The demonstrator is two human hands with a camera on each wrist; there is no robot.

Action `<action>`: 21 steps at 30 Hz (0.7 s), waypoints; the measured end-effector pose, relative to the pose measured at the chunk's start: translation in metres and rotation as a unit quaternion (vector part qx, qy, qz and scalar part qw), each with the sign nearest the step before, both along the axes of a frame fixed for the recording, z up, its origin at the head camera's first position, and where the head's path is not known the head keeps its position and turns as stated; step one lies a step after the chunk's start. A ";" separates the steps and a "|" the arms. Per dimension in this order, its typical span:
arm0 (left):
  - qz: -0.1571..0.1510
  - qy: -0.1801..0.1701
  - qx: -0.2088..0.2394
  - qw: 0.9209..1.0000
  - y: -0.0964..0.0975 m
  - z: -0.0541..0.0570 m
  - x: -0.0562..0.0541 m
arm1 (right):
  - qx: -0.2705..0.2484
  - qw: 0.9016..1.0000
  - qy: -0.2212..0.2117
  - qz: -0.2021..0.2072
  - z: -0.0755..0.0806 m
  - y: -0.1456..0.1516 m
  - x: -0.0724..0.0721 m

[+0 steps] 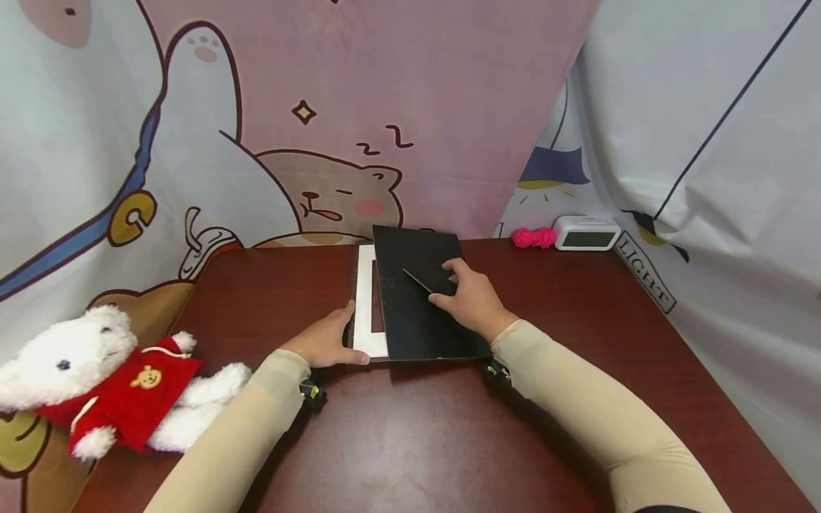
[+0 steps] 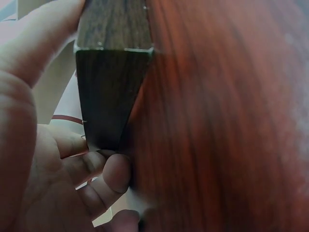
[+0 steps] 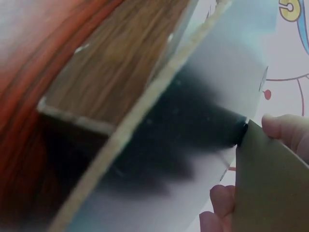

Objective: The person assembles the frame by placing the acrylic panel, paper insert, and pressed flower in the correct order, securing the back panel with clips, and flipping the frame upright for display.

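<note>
A picture frame with a white inner border lies on the table, its dark wood-grain corner large in the left wrist view. My left hand grips its left side near the front corner, thumb along the near edge. Over the frame's right part, a black backing board stands tilted, partly off the frame. My right hand pinches the fold-out stand flap on that board between thumb and fingers. The board hides much of the frame in the head view.
On the left lies a white plush bear in a red top. A pink yarn bundle and a white digital clock stand at the back right of the brown table. Printed curtains hang behind.
</note>
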State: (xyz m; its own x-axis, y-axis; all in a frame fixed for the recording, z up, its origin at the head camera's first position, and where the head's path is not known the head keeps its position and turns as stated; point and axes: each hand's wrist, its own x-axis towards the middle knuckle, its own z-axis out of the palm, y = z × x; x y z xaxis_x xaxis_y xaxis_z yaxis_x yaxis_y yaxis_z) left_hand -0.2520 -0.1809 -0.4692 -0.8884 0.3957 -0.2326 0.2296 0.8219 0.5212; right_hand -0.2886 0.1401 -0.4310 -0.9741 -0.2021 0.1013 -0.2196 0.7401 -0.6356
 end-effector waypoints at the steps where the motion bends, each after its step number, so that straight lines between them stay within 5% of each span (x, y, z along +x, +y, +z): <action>1: 0.000 0.000 0.001 1.000 0.000 0.000 0.000 | 0.000 1.000 0.001 -0.001 0.000 -0.003 -0.001; 21: -0.011 0.007 0.000 1.000 0.000 0.000 -0.001 | 0.100 0.995 0.005 -0.001 -0.010 -0.039 -0.004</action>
State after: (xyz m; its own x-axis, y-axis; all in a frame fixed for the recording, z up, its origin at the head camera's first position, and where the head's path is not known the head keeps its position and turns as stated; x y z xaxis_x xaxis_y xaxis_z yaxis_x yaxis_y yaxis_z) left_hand -0.2526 -0.1807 -0.4688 -0.8825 0.4152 -0.2208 0.2545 0.8165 0.5182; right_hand -0.2929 0.1009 -0.4412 -0.9738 -0.2163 0.0695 -0.2230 0.8518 -0.4740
